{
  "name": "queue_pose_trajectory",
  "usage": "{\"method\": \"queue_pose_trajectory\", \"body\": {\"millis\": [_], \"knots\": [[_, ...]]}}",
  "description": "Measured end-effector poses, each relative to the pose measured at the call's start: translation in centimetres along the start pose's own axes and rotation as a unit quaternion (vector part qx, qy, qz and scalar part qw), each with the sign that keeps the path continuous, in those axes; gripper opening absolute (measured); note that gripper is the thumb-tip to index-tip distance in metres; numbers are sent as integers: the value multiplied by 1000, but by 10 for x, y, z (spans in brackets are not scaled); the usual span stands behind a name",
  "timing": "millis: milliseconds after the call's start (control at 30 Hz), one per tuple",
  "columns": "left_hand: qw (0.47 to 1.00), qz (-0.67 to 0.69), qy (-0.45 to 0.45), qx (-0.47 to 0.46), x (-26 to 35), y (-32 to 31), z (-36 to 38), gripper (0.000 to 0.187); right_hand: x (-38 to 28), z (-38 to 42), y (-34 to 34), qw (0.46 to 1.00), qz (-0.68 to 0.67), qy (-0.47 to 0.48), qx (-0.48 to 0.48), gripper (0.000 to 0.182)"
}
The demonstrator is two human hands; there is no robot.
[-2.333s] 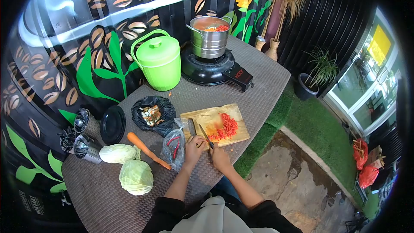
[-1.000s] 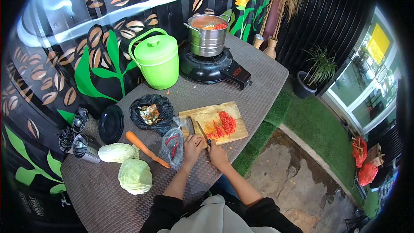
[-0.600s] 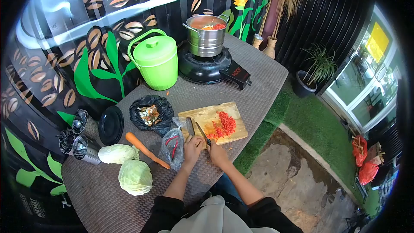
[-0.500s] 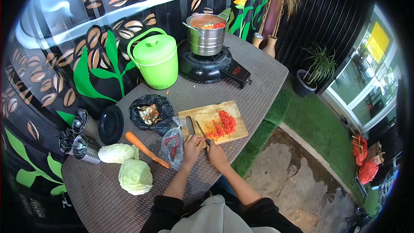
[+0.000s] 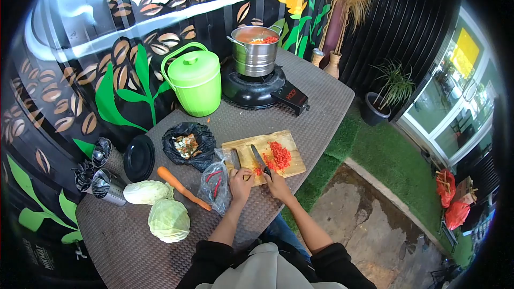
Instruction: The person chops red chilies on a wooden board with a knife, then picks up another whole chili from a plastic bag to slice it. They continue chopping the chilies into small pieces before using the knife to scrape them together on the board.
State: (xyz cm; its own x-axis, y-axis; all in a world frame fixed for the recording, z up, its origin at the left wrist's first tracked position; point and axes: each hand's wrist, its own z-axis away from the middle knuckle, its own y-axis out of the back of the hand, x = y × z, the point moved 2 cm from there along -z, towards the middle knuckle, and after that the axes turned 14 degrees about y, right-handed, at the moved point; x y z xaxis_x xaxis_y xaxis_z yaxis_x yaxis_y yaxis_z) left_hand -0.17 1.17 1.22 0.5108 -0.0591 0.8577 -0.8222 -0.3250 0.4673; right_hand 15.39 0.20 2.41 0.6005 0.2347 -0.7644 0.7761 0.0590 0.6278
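Note:
My right hand point(image 5: 277, 187) is wrapped round the black handle of a knife point(image 5: 258, 155), its blade slanting up over the wooden cutting board point(image 5: 240, 143). Chopped red chili point(image 5: 280, 155) lies in a heap on the board, right of the blade. At the board's near left edge, my left hand point(image 5: 241, 182) has its fingers bent and pressed together beside some red bits; whatever they pinch is hidden. A second blade point(image 5: 236, 158) lies along the board's left side. Close to my left hand is a clear plastic bag point(image 5: 220, 198) with red chilies inside.
A carrot point(image 5: 183, 187) and two cabbages point(image 5: 168, 220) lie left. Behind are a black bag of scraps point(image 5: 171, 150), a green lidded bucket point(image 5: 198, 93) and a steel pot point(image 5: 254, 61) on a portable stove point(image 5: 243, 90). Utensil holders point(image 5: 110, 187) and black plates point(image 5: 139, 155) stand far left.
My right hand has shifted right and slightly down with the knife, whose blade now lies closer to the chili heap. My left hand stays at the board's near left edge.

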Motion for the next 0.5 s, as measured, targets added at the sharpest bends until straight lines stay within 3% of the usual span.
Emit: {"method": "queue_pose_trajectory", "body": {"millis": [200, 333, 400, 500], "knots": [[999, 40, -9, -4, 3, 2, -1, 18, -4, 21, -2, 999, 31, 22, 21, 39], [998, 38, 41, -32, -1, 11, 0, 18, -15, 32, -4, 998, 41, -39, 0, 38], [997, -5, -72, -26, 1, 8, -2, 18, -21, 36, -7, 996, 65, -59, -17, 38], [996, -48, -61, -35, 0, 3, -1, 15, -28, 39, -13, 988, 114, -95, -28, 38]]}}
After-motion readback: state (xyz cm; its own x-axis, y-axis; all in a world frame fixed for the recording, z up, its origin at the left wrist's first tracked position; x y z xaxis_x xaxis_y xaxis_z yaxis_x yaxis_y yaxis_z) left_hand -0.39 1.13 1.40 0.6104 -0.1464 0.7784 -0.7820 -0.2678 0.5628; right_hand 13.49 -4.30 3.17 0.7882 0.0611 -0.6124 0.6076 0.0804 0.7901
